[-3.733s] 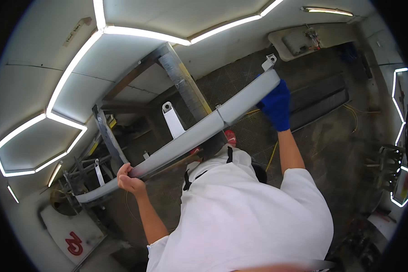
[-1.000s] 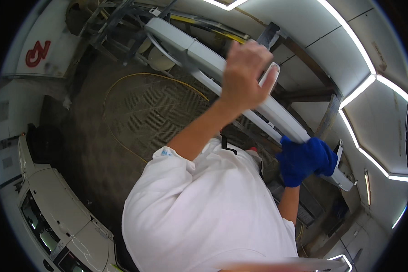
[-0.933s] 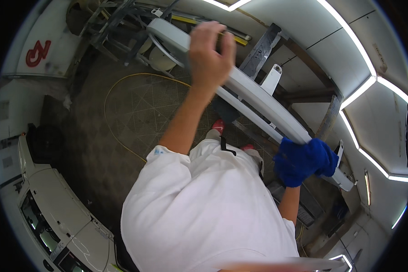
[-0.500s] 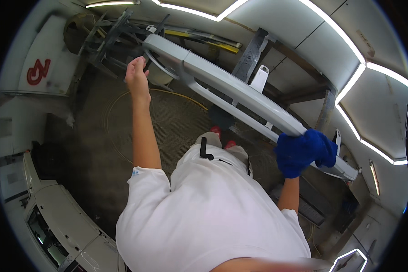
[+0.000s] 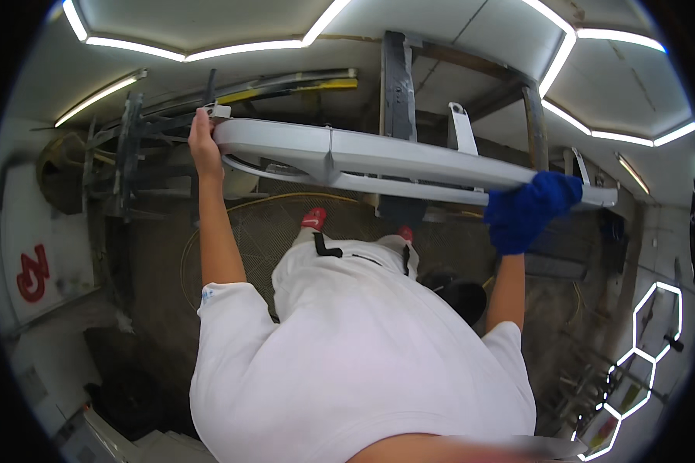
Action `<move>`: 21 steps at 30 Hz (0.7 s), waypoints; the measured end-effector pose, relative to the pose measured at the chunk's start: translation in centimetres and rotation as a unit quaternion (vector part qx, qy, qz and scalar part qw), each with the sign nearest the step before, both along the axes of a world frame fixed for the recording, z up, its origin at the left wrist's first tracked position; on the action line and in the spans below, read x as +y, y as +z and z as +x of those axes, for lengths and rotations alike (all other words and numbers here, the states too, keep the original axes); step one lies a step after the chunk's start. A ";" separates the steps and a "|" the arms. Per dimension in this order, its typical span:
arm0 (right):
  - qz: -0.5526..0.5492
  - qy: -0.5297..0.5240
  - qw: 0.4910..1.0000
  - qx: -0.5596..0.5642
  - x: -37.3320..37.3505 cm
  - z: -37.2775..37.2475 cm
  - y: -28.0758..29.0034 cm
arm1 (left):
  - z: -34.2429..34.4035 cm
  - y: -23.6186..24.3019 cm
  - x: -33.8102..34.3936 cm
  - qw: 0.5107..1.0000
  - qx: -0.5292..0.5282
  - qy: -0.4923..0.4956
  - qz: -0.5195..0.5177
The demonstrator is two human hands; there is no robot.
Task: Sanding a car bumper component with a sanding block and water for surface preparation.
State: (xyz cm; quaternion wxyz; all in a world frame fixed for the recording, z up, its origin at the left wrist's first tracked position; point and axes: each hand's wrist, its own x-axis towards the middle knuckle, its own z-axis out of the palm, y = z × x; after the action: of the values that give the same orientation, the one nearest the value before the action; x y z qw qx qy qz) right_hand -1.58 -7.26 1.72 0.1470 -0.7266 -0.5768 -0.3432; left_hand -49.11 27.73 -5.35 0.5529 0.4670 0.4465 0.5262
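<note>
A long silver vehicle bumper (image 5: 425,160) spans the head view in front of me, with white brackets (image 5: 462,130) standing up along its far side. My left hand (image 5: 205,147) is bare and closed about its left end, beside a small pale bracket (image 5: 218,112); some of the fingers are out of sight behind the part. Toward the other end, my right hand (image 5: 510,257) presses a bunched blue cloth (image 5: 534,210) against the bumper. The cloth covers the fingers, and only the wrist shows below it.
Behind the bumper is a dark frame with upright posts (image 5: 396,85). A metal rack (image 5: 127,147) stands at the left, near a yellow strip (image 5: 301,86). A yellow hose (image 5: 243,204) curves over the floor. Something black and round (image 5: 463,297) is beside my right leg.
My left hand has gone from open beside the bumper to its left end. The view has turned, so the bumper now lies nearly level. The blue cloth stays near the right end.
</note>
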 end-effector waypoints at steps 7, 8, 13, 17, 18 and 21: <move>-0.028 0.061 0.996 0.055 7.2 -12.8 0.3 | 3.2 -0.4 -1.0 0.991 -0.044 0.108 0.060; -0.029 0.073 0.995 0.065 8.3 -13.9 0.2 | 3.4 -0.3 -1.2 0.993 -0.019 0.100 0.057; -0.041 0.141 0.981 0.122 13.3 -22.3 -1.5 | 3.9 -0.6 -1.4 0.992 -0.002 0.109 0.060; -0.049 0.179 0.971 0.152 15.3 -24.3 -1.4 | 3.9 0.3 -2.3 0.991 -0.037 0.124 0.040; -0.038 0.212 0.962 0.168 15.4 -24.6 0.4 | 3.6 0.1 -2.4 0.989 -0.018 0.136 0.052; -0.021 0.181 0.967 0.180 14.7 -23.7 1.3 | 2.7 0.9 -3.2 0.990 -0.065 0.117 0.035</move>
State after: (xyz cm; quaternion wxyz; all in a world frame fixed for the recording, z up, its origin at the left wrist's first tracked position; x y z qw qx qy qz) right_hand -25.24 7.42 3.07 0.2931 -0.6629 -0.6696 -0.1622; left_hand -46.44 24.52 -4.48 0.4986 0.3953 0.4423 0.6320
